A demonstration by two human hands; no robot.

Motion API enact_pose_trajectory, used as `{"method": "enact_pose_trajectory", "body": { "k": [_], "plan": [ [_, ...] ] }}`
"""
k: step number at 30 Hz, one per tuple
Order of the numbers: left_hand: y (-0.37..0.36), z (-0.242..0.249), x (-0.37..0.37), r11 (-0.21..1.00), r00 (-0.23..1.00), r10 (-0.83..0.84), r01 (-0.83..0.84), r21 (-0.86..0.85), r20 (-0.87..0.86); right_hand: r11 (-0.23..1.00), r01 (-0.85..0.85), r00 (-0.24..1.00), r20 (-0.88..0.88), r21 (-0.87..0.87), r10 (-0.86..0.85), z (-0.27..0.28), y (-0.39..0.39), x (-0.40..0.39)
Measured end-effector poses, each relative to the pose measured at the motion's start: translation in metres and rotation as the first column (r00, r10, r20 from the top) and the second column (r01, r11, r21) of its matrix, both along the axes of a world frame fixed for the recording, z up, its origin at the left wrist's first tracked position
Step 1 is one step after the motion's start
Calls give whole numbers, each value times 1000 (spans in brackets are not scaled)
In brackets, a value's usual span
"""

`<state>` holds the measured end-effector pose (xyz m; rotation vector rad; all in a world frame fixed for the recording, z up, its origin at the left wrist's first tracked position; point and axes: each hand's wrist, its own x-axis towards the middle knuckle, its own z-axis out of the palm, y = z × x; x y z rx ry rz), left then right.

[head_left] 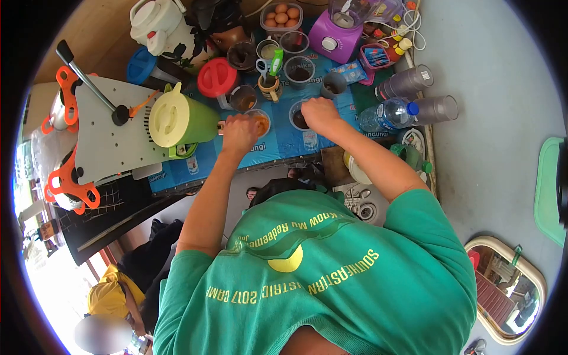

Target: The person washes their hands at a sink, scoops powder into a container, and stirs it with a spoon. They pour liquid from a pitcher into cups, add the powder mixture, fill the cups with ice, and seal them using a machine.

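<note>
My left hand (239, 134) is closed, its fingers curled at the rim of a clear cup (261, 123) with orange-brown contents. What it pinches, if anything, is too small to tell. My right hand (321, 116) is closed too, at the edge of another clear cup (297, 116) with dark contents. Its fingertips are partly hidden, so I cannot make out anything in them. Left of my left hand stands a green pitcher with a yellow lid (184, 118). Behind the cups are a mug holding scissors and a green-handled tool (270, 90), and a glass of dark powder (299, 71).
A purple blender (337, 36), a tub of eggs (281, 16) and a red-lidded jug (217, 78) stand at the back. Bottles, including a water bottle (387, 115), and tumblers (438, 110) line the right edge. A lever press (112, 127) occupies the left. A person in yellow (115, 293) is at lower left.
</note>
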<state>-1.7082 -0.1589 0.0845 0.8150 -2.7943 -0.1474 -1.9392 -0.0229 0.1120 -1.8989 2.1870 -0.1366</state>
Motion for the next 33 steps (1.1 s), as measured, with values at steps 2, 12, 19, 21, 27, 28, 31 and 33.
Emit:
{"method": "enact_pose_trajectory", "body": {
  "k": [2,12,19,21,27,28,31,33],
  "plan": [
    [0,-2,2,1000,996,-6,7,14,-85,998,30,999,40,54,-32,3,-1,-2],
    [0,3,0,997,999,19,-15,73,-48,995,19,1000,18,95,-21,9,1,-3],
    [1,7,-1,993,992,56,-44,112,-113,997,19,1000,4,73,-19,-2,2,-3],
    [-1,8,1,997,999,36,-34,75,-30,999,12,1000,-3,46,-12,-2,1,-2],
    [-2,10,2,995,999,29,-26,96,-29,999,47,999,-14,-5,-47,-8,-2,4],
    [-3,12,2,995,997,67,-68,66,30,997,63,998,-24,54,-62,-5,-3,4],
    [-10,-3,5,989,994,-80,89,117,-80,990,71,997,-51,118,-66,12,-3,7],
    [-9,7,1,994,997,0,8,105,-74,992,47,997,-69,121,-39,13,-4,8]
  ]
}}
